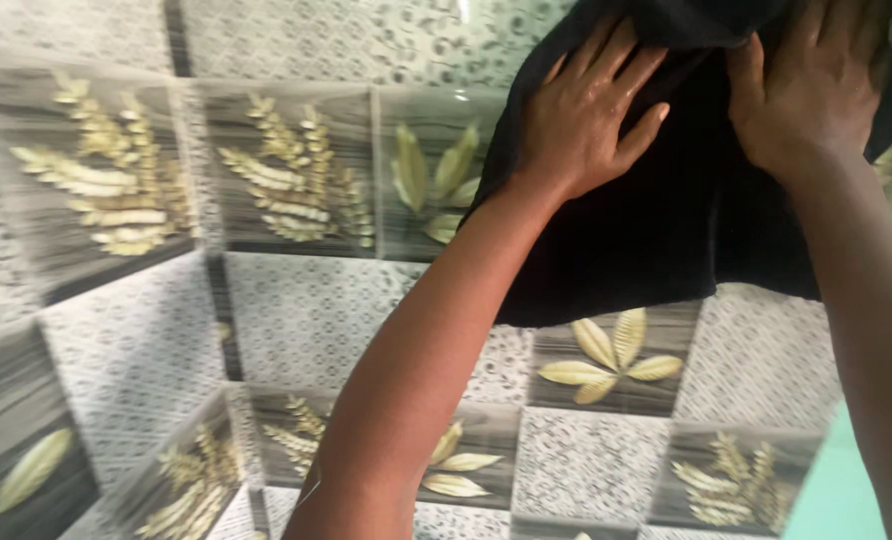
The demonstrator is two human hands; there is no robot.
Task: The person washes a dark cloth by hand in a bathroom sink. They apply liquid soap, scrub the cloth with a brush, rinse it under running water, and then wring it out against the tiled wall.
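Observation:
A black cloth (656, 230) hangs down against a tiled wall at the upper right. My left hand (581, 115) lies flat on the cloth with fingers spread, pressing it near its upper left part. My right hand (806, 85) rests on the cloth beside it, fingers curled into a fold near the top. Both arms reach up from the bottom of the view. The top of the cloth runs out of the frame.
The wall (306, 310) is covered in grey patterned tiles, some with golden leaf designs (611, 355). It meets another tiled wall at a corner on the left. A pale green surface (851, 480) shows at the lower right edge.

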